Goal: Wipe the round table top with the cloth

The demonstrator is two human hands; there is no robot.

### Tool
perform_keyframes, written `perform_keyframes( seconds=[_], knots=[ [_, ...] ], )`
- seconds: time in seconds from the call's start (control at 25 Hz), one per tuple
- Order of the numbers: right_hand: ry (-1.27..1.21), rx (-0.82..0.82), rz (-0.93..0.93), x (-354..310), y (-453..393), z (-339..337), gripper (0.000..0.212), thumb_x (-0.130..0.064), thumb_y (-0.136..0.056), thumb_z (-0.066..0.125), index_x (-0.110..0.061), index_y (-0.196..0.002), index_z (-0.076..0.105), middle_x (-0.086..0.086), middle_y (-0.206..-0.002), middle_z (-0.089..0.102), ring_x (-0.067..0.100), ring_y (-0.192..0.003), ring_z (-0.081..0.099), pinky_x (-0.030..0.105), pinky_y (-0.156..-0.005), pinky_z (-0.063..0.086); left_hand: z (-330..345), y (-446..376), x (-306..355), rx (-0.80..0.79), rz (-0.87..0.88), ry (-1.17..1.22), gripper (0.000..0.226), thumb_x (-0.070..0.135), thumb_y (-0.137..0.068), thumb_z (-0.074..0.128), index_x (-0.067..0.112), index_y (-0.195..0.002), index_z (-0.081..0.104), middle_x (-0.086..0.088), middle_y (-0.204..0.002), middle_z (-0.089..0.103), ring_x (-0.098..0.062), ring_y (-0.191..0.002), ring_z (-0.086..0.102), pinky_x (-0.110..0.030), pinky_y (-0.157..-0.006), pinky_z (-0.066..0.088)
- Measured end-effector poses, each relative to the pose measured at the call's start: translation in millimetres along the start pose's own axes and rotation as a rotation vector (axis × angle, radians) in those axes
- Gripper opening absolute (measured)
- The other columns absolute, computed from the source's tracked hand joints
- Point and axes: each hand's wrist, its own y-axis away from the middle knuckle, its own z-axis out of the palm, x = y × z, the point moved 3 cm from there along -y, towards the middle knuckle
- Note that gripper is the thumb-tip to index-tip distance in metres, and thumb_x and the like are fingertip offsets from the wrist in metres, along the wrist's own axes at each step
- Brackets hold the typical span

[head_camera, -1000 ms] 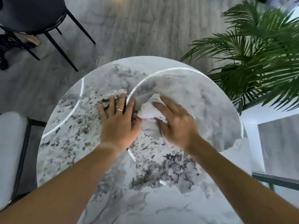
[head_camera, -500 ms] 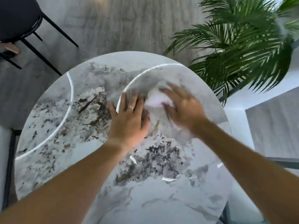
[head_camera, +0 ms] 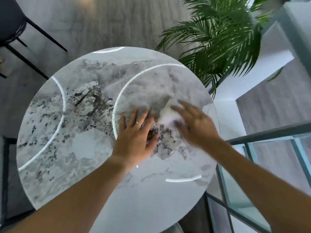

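The round marble table top (head_camera: 70, 148) fills the middle of the head view, glossy white with grey and black veining. My left hand (head_camera: 135, 138), a ring on one finger, lies flat on it with fingers spread, just right of centre. Next to it on the right, my right hand (head_camera: 196, 125) presses down on a crumpled white cloth (head_camera: 168, 117). That hand and the cloth are blurred by motion, and most of the cloth is hidden under the palm and fingers.
A green palm plant (head_camera: 223, 42) stands close beyond the table's right edge, beside a white ledge (head_camera: 249, 73). A glass railing with a metal frame (head_camera: 262, 165) runs along the right. A black chair (head_camera: 15, 29) stands at the far left on grey floor.
My right hand has slid the cloth toward the table's right side, and my left hand has shifted right with it. The view has turned, showing more of the railing.
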Motion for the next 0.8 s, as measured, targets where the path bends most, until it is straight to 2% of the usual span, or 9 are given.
perform_keyframes(
  seconds=[0.12,0.24,0.36,0.44,0.48,0.56,0.64,0.72,0.8],
  knots=[
    [0.063,0.034,0.319,48,-63,-7,0.046,-0.043,-0.102,0.042,-0.03,-0.146,0.041,0.007,-0.15,0.048,0.038,-0.124,0.055,0.051,-0.095,0.05,-1,-11,1,-0.039,-0.008,0.026,0.065,0.057,-0.089,0.038,0.028,-0.148,0.035,0.0,-0.163,0.027,-0.035,-0.15,0.019,-0.065,-0.115,0.016],
    [0.053,0.118,0.472,24,-20,-9,0.045,-0.039,-0.102,0.044,-0.03,-0.146,0.039,0.008,-0.152,0.046,0.036,-0.123,0.056,0.053,-0.094,0.053,0,15,8,-0.043,-0.005,0.062,0.062,0.056,-0.09,0.037,0.033,-0.148,0.035,0.001,-0.165,0.023,-0.035,-0.151,0.014,-0.068,-0.115,0.013],
    [0.024,0.062,0.33,-47,96,-7,0.045,-0.041,-0.103,0.047,-0.029,-0.146,0.043,0.007,-0.155,0.044,0.032,-0.129,0.054,0.048,-0.098,0.052,2,62,13,-0.074,0.025,0.052,0.059,0.054,-0.092,0.037,0.035,-0.148,0.034,0.0,-0.166,0.019,-0.035,-0.152,0.012,-0.071,-0.113,0.013],
    [0.047,-0.058,0.186,-45,110,-4,0.047,-0.041,-0.103,0.046,-0.031,-0.149,0.041,0.004,-0.158,0.04,0.031,-0.136,0.048,0.048,-0.105,0.048,3,84,11,-0.105,0.061,0.038,0.059,0.054,-0.093,0.035,0.035,-0.149,0.033,-0.001,-0.166,0.017,-0.036,-0.152,0.011,-0.071,-0.113,0.013],
    [0.08,-0.1,0.181,-35,93,-7,0.047,-0.044,-0.103,0.043,-0.035,-0.149,0.037,0.002,-0.16,0.036,0.031,-0.139,0.046,0.05,-0.106,0.047,2,93,9,-0.116,0.074,0.038,0.059,0.053,-0.094,0.037,0.035,-0.15,0.032,-0.002,-0.166,0.017,-0.034,-0.153,0.01,-0.07,-0.113,0.015],
    [0.082,-0.078,0.344,-4,53,-10,0.048,-0.05,-0.103,0.036,-0.037,-0.149,0.031,0.002,-0.161,0.033,0.035,-0.137,0.045,0.055,-0.102,0.048,-1,107,1,-0.12,0.082,0.045,0.059,0.05,-0.095,0.041,0.033,-0.151,0.033,-0.002,-0.166,0.018,-0.031,-0.153,0.011,-0.068,-0.112,0.019],
    [0.042,0.013,0.506,0,43,-7,0.051,-0.054,-0.101,0.033,-0.033,-0.148,0.032,0.006,-0.157,0.038,0.04,-0.131,0.049,0.056,-0.1,0.048,-5,125,-13,-0.11,0.075,0.058,0.057,0.047,-0.096,0.044,0.032,-0.15,0.035,-0.002,-0.166,0.019,-0.029,-0.153,0.014,-0.067,-0.112,0.02],
    [0.057,0.078,0.505,-41,73,-3,0.052,-0.052,-0.102,0.037,-0.029,-0.149,0.036,0.011,-0.155,0.041,0.042,-0.128,0.052,0.056,-0.098,0.049,-8,146,-33,-0.107,0.055,0.07,0.055,0.046,-0.097,0.044,0.034,-0.15,0.035,-0.002,-0.166,0.021,-0.03,-0.152,0.016,-0.066,-0.114,0.02],
    [0.026,0.034,0.411,-102,120,7,0.051,-0.047,-0.103,0.041,-0.024,-0.149,0.042,0.015,-0.154,0.044,0.042,-0.126,0.055,0.055,-0.096,0.052,-10,169,-57,-0.099,0.009,0.052,0.052,0.046,-0.098,0.043,0.035,-0.148,0.038,-0.003,-0.164,0.026,-0.032,-0.15,0.021,-0.065,-0.114,0.023]
  ],
)
